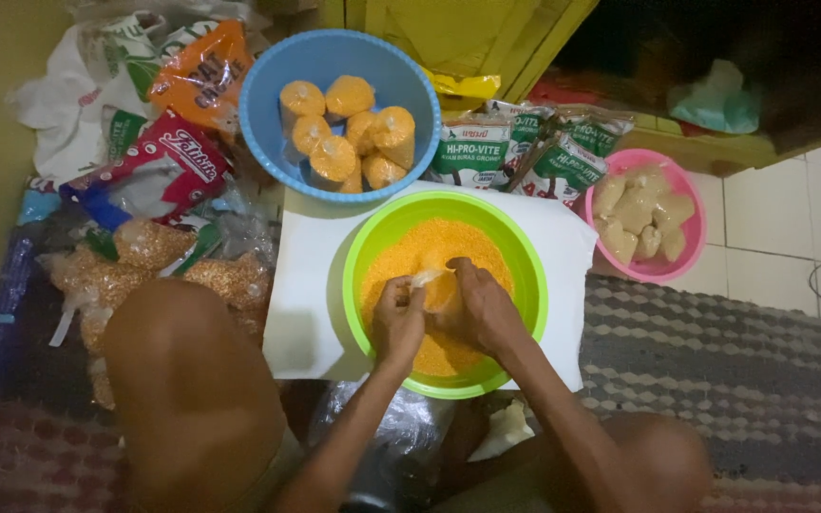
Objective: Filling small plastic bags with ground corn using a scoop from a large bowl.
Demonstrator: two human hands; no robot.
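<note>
Head view, looking straight down; green bowl (525, 275) set on a white sheet (301, 285), filled with fine orange grain (429, 249); both hands down inside it. Left hand (397, 321) closed around the mouth of a small clear bag (429, 279), partly hidden between the hands at the middle of the bowl; right hand (483, 306) cupped against the bag from the other side, fingers curled, touching both bag and grain; whether any grain lies in that palm, not visible. Blue bowl (268, 123) beyond, holding tied orange packets (349, 95); pink bowl (688, 252) to the right, holding pale packets (639, 214); printed green-and-white sacks (472, 152) between these two; bags of brown grain (111, 261) to the left. For a clean fill, by judgement: bag mouth kept wide and low over the bowl; grain pushed in by small scoops; neck left free for tying; spill kept over the bowl, not the sheet.
</note>
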